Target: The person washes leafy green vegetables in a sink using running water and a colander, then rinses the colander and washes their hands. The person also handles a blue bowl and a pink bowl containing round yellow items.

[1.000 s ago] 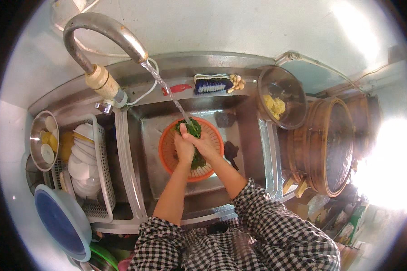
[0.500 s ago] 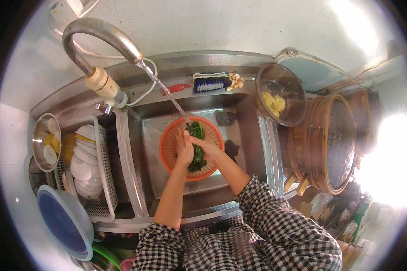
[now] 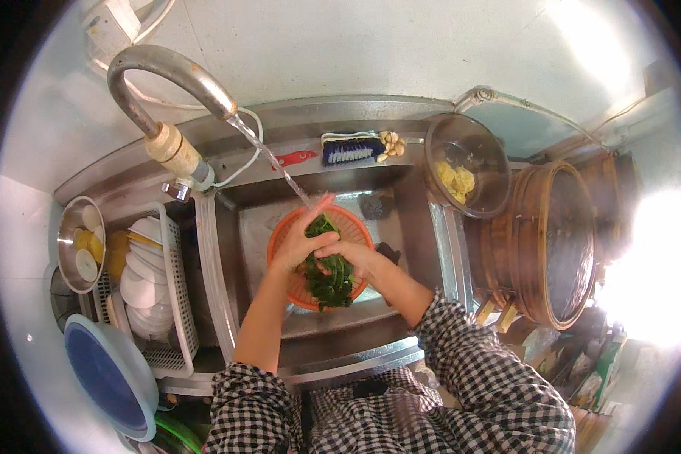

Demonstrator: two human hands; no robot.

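Observation:
A bunch of dark green leafy vegetables [image 3: 330, 284] hangs between my hands over an orange plastic colander [image 3: 283, 227] in the sink. My right hand [image 3: 356, 257] is closed round the bunch, and a fingertip shows among the leaves. Against the greens' left side rests my left hand [image 3: 301, 244], its fingers stretched out toward the water and its thumb lying across the leaves. From the curved metal faucet [image 3: 175, 64], a stream of water [image 3: 268, 155] runs down to my left fingertips. The leaves' lower end reaches the colander's near rim.
The steel sink [image 3: 242, 318] surrounds the colander. Behind it lie a red-handled tool [image 3: 296, 158], a scrub brush [image 3: 352, 150] and garlic cloves [image 3: 390, 146]. A brown bowl [image 3: 477, 136] and bamboo steamers [image 3: 533, 242] stand right; a dish rack [image 3: 180, 287] and blue basin [image 3: 102, 378] stand left.
My hands have shifted slightly nearer to me, and the left fingers have straightened. More of the leafy greens shows below my hands, spreading toward the colander's near rim. Water keeps running.

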